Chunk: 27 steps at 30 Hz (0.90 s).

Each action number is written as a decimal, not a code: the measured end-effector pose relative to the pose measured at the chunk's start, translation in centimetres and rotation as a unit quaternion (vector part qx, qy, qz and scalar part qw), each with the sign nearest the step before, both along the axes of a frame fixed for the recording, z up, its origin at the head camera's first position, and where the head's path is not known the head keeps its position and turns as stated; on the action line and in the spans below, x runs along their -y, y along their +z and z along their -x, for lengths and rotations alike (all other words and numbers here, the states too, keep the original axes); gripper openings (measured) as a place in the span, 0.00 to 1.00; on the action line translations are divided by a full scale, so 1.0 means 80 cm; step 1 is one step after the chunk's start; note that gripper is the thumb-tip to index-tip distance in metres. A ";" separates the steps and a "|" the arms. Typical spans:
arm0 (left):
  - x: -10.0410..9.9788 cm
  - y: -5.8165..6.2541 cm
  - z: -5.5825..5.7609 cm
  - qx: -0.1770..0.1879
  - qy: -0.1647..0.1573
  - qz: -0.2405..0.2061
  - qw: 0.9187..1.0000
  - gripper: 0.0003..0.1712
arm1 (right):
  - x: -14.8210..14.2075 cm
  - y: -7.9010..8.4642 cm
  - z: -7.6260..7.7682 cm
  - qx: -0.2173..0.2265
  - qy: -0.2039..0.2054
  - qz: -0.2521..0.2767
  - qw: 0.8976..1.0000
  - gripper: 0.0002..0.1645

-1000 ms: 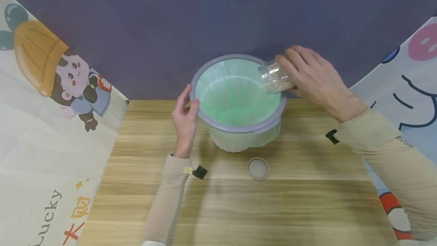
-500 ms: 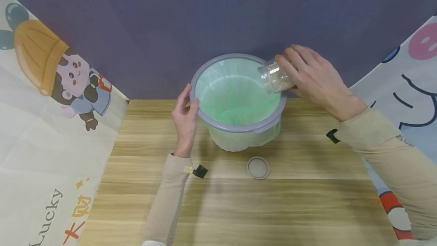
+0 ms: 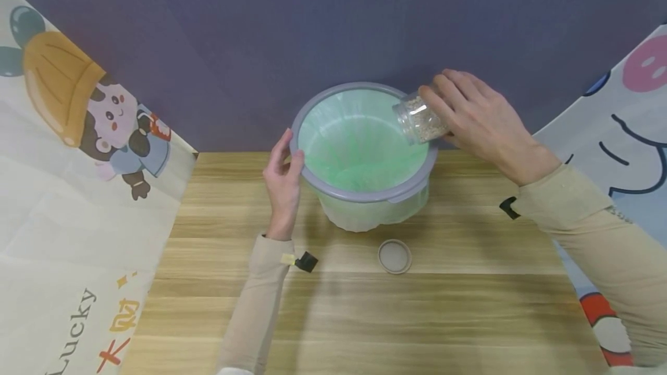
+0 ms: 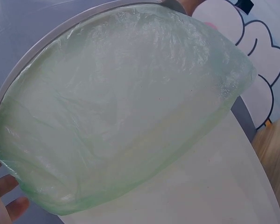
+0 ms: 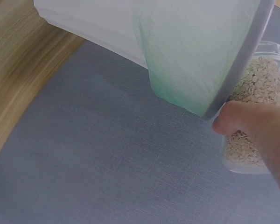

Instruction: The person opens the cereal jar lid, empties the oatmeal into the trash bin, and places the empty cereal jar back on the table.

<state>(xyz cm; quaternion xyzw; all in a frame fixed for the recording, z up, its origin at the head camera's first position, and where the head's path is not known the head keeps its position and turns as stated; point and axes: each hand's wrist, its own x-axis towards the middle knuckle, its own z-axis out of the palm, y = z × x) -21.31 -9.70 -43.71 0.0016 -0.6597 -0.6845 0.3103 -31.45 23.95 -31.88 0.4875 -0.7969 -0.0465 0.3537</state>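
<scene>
A trash can (image 3: pixel 365 196) with a grey rim and a pale green plastic liner (image 3: pixel 359 143) stands at the back of the table. My left hand (image 3: pixel 283 181) holds its rim at the left, thumb and fingers curved against it. Over the rim's right side, my right hand (image 3: pixel 476 123) grips a clear jar (image 3: pixel 421 119) of rolled oats, tilted with its uncapped mouth toward the inside of the can. Plenty of oats (image 5: pixel 261 84) show within the jar in the right wrist view. The liner (image 4: pixel 130 107) fills most of the left wrist view, overhanging the can's white wall (image 4: pixel 191 186).
A round jar lid (image 3: pixel 394 256) lies on the wood-grain table (image 3: pixel 417 323) in front of the can. A dark blue panel (image 3: pixel 312 22) rises right behind the can. Cartoon-printed sheets flank the left (image 3: pixel 57 201) and right (image 3: pixel 641 143).
Almost nothing differs. The jar's mouth has dipped very slightly in my right hand; my left hand, the trash can and the lid stay where they were.
</scene>
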 end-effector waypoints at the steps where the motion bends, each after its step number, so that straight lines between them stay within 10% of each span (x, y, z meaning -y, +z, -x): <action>1: 0.000 0.000 0.000 0.001 0.000 -0.001 1.000 0.28 | 0.000 0.000 0.000 -0.001 0.002 0.000 1.000 0.69; 27: -0.002 0.005 -0.004 -0.001 -0.003 -0.006 1.000 0.28 | 0.001 0.002 -0.002 -0.013 0.016 0.006 1.000 0.63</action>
